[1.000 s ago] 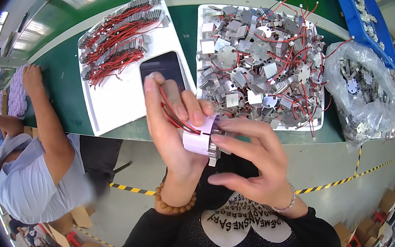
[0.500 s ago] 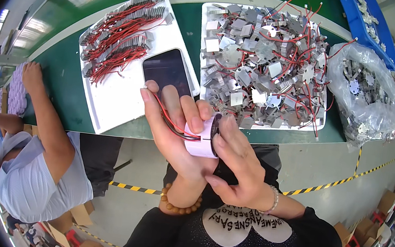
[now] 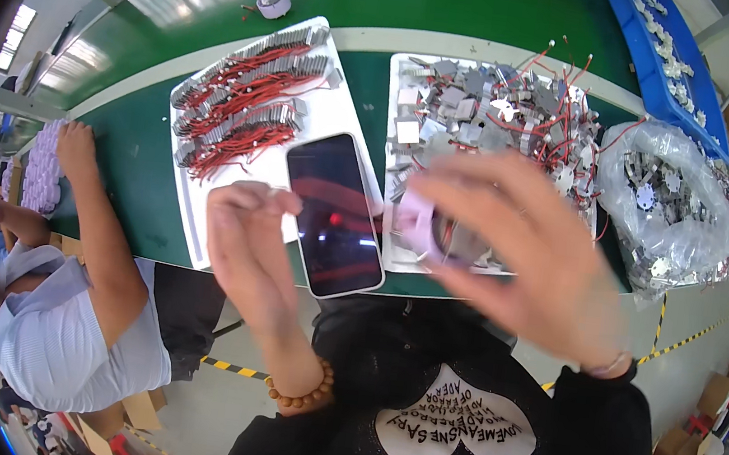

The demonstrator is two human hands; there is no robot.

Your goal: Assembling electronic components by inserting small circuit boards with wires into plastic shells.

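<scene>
My right hand, smeared by motion, grips a pale pink ring-shaped part with a dark inside above the near edge of the right tray. The fingers of my left hand are pinched together beside a phone with a dark screen. Blurred red streaks cross the phone between my hands. They look like the part's wire, drawn out from the ring toward my left fingertips, though reflections may be mixed in. The wire's end at my left fingers is not clear.
A white tray holds rows of finned metal pieces with red wires. Another white tray is heaped with loose metal pieces, beside a clear bag and blue bin. A co-worker's arm reaches onto the green table at left.
My hands have moved apart. The pink part has left my left palm and now sits in my right hand, farther right. The whole view has shifted a little, uncovering the phone.
</scene>
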